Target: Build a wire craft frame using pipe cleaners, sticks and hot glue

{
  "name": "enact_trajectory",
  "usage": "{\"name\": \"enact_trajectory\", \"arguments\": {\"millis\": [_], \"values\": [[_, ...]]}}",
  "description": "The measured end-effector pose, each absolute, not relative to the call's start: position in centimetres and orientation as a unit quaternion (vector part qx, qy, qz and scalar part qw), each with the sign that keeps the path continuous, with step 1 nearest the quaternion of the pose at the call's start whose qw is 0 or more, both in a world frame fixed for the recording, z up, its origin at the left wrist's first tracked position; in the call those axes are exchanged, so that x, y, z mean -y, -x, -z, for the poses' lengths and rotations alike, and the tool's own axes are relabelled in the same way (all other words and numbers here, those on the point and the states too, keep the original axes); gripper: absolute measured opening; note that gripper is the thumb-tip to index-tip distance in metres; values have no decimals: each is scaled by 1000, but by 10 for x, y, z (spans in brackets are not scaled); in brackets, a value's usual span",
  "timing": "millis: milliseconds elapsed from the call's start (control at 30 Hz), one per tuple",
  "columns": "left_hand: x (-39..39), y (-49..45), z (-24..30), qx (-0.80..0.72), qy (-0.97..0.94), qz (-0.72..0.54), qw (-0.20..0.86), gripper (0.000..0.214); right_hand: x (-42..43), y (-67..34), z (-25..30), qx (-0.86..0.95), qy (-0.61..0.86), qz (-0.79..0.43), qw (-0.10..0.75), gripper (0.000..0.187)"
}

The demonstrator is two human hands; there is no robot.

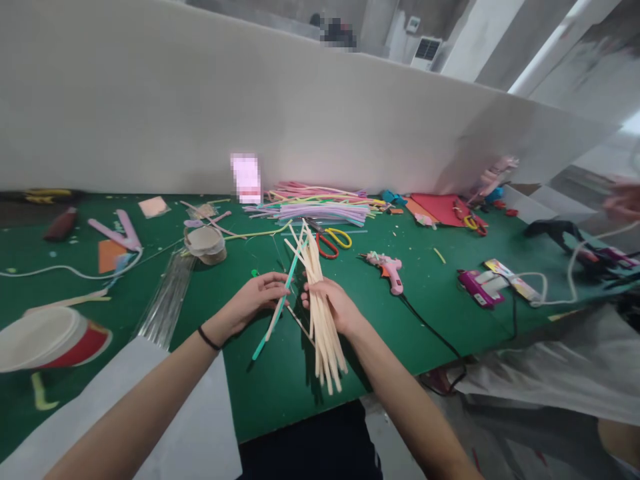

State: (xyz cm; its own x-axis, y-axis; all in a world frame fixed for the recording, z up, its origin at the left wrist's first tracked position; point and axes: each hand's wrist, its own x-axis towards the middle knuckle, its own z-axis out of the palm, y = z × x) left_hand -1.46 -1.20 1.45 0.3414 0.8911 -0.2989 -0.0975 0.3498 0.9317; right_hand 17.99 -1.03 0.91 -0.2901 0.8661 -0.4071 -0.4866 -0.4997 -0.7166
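Note:
My right hand point(333, 303) is closed round a bundle of cream-coloured sticks point(323, 333), which fan out above and below my fist over the green table point(440, 293). My left hand point(260, 297) pinches a teal stick and a cream one point(277, 313) just left of the bundle, fingers curled on them. Both hands hover close together near the table's front edge.
A pile of coloured sticks point(320, 203) lies at the back, scissors point(333, 240) in front of it. A pink glue gun point(390, 267) with a black cord lies to the right, a tape roll point(205, 243) and a paper cup point(50, 337) to the left. A white sheet point(200, 427) overhangs the front edge. Another person's hand point(623, 200) shows at far right.

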Motion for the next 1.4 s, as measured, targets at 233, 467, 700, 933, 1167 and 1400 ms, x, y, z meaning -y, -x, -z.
{"name": "enact_trajectory", "arguments": {"millis": [233, 467, 700, 933, 1167, 1400], "values": [[14, 15, -14, -411, -409, -388, 716, 30, 12, -180, -11, 236, 283, -816, 445, 30], [17, 15, -23, -389, -368, -418, 734, 31, 13, -180, -13, 176, 325, -792, 486, 28], [22, 14, -23, -336, -391, -351, 782, 22, 11, -191, -23, 132, 209, -791, 560, 29], [26, 14, -20, -279, -359, -365, 812, 25, 9, -196, -25, 100, 167, -793, 578, 24], [32, 16, -20, -155, -284, -434, 841, 26, 9, -195, -21, 48, 108, -814, 569, 21], [38, 5, -24, -163, -311, -286, 891, 14, 10, -188, -16, 139, 199, -810, 534, 25]]}}
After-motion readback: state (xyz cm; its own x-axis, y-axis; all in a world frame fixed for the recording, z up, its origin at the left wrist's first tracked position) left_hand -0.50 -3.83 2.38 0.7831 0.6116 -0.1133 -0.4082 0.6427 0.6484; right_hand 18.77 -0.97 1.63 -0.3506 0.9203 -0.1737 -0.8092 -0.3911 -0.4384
